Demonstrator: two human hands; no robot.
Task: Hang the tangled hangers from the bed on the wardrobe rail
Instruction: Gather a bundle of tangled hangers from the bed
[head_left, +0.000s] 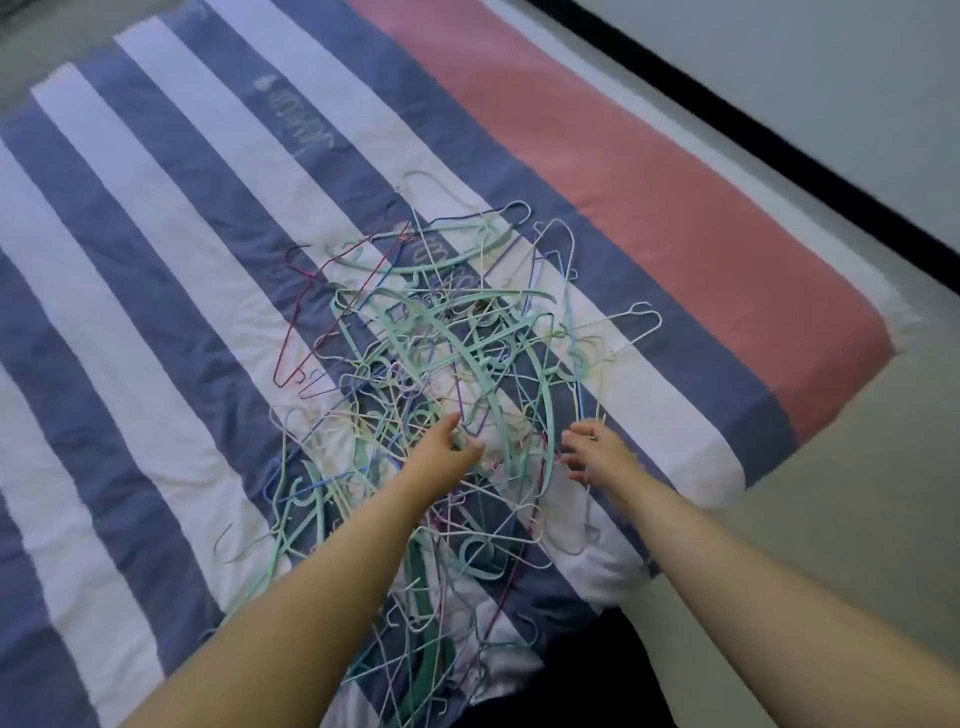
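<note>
While hangers (431, 364) tangle, both hands (447, 452) grip.

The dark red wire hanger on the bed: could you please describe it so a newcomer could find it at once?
Start from the striped bedspread and find the pile of tangled hangers in its middle. At the pile's upper left edge lies the dark red wire hanger, half clear of the heap. It is thin and maroon, whereas its neighbours are mostly mint green or white.
</note>
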